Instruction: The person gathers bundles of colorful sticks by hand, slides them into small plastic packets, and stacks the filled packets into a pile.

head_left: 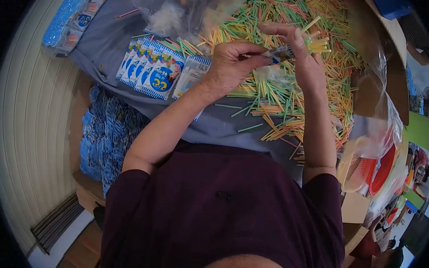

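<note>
My left hand (230, 67) pinches the lower end of a small blue and white packet (280, 52) between thumb and fingers. On the other side of the packet, my right hand (303, 53) is wrapped round its upper end and several yellow and green sticks (318, 44) that jut out to the right. Beneath both hands spreads a large heap of thin coloured sticks (274, 96). Left of my left hand, blue and white printed packets (159, 77) lie in an overlapping row, with paler packets (190, 72) beside them.
Clear plastic bags (167, 17) lie beyond the packets. A box of blue packets (110, 133) stands at the lower left, a long blue pack (67, 27) at the upper left. Red and yellow baskets (368, 171) stand at the right. Another person (370, 258) is at the lower right.
</note>
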Available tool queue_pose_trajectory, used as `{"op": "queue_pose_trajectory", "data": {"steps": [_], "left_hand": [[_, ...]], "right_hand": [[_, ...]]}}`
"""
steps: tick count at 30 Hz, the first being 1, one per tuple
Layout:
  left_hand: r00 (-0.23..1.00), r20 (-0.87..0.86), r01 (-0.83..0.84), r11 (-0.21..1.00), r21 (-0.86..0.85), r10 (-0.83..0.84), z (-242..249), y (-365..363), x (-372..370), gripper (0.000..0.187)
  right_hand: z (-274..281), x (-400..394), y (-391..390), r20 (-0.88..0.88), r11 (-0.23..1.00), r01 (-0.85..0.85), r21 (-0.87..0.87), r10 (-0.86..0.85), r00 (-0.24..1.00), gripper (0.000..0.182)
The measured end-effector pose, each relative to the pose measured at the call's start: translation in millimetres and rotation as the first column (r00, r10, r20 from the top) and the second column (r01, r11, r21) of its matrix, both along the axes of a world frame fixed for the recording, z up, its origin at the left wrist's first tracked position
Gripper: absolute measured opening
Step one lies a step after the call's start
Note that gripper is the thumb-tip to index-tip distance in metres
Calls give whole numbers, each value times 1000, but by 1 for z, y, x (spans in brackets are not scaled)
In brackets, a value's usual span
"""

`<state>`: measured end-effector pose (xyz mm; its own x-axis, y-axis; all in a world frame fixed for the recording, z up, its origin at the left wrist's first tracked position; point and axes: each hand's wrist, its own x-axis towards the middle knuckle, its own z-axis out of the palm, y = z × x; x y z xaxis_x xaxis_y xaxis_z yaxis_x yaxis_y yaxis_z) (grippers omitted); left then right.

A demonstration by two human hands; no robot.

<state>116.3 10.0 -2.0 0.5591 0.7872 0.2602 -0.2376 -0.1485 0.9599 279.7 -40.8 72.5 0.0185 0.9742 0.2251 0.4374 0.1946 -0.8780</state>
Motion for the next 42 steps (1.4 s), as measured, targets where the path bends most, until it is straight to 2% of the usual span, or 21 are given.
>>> {"op": "queue_pose_trajectory", "data": {"steps": [1, 3, 4, 6, 11, 13, 15, 17, 18, 20, 21, 22, 24, 26, 27, 29, 31, 33, 35, 40, 42], "left_hand": [[1000, 2, -9, 1000, 6, 9, 1, 0, 1, 20], [998, 52, 39, 981, -188, -30, 5, 1, 4, 21], [998, 56, 33, 983, -181, -24, 6, 3, 5, 21], [994, 110, 40, 973, -228, -15, 6, 5, 10, 21], [992, 125, 33, 984, -178, -10, 12, 10, 19, 22], [989, 149, 40, 986, -161, -15, 15, 7, 24, 23], [994, 98, 54, 999, -2, -53, 18, 3, 24, 23], [996, 21, -83, 988, 128, 81, 22, -3, 22, 24], [998, -22, -45, 975, 216, 51, 14, 2, 17, 22], [987, -84, -112, 958, 265, 139, 28, -5, -19, 22], [978, -117, -125, 938, 324, 171, 40, -12, -34, 22], [974, -142, -128, 943, 308, 178, 47, -19, -57, 21], [947, -307, -66, 993, 95, 92, 48, -25, -105, 21], [756, -609, -64, 954, 294, 238, 32, -11, -146, 21], [751, -615, -69, 955, 290, 241, 19, -9, -150, 21], [506, -569, -164, 720, 674, 648, 0, -5, -164, 22], [444, -565, -172, 686, 707, 695, 2, -8, -159, 24], [381, -603, -166, 693, 701, 701, 3, -11, -155, 27], [362, -579, -168, 662, 730, 730, 1, -15, -154, 29], [385, -480, -172, 572, 802, 789, -8, -1, -175, 40], [437, -380, -182, 494, 850, 815, -15, 10, -187, 41]], "right_hand": [[-5, -1, 4, 2, 1000, -9, 6, 9, 1000, 62], [-13, -4, 13, -258, 985, 59, 161, -16, 966, 51], [0, -13, 16, -254, 984, 52, 168, -8, 967, 51], [27, -33, 17, -405, 941, 339, -20, -318, 858, 63], [1, -7, 19, -430, 962, 267, 55, -219, 876, 48], [-16, -5, 17, -264, 993, 69, 96, -41, 964, 45], [-22, -3, 16, -329, 994, 26, 106, 11, 944, 44], [-22, -7, 15, -479, 978, 74, 193, 28, 878, 45], [-14, -13, 12, -514, 978, 101, 185, 9, 858, 45], [-9, -13, 6, -426, 967, 152, 203, -52, 903, 43], [-15, -3, 4, -462, 959, 77, 272, 59, 885, 38], [-16, 5, 0, -469, 961, 77, 267, 59, 881, 38], [-19, 20, -14, -229, 994, 78, 81, -57, 972, 32], [-26, 27, -19, -234, 997, 74, -2, -73, 970, 26], [-31, 27, -20, -216, 997, 71, -43, -79, 973, 24], [-38, 15, -17, -213, 995, 51, -80, -67, 975, 20], [-37, -14, -16, -137, 996, -33, -85, 21, 990, 19], [-34, -53, -13, 62, 990, -138, -6, 138, 989, 17], [-26, -81, -5, 338, 937, -318, 148, 254, 906, 14], [-33, -79, 11, 430, 936, -299, 185, 196, 881, 13], [-42, -63, 8, 551, 941, -238, 241, 69, 832, 14]]}}
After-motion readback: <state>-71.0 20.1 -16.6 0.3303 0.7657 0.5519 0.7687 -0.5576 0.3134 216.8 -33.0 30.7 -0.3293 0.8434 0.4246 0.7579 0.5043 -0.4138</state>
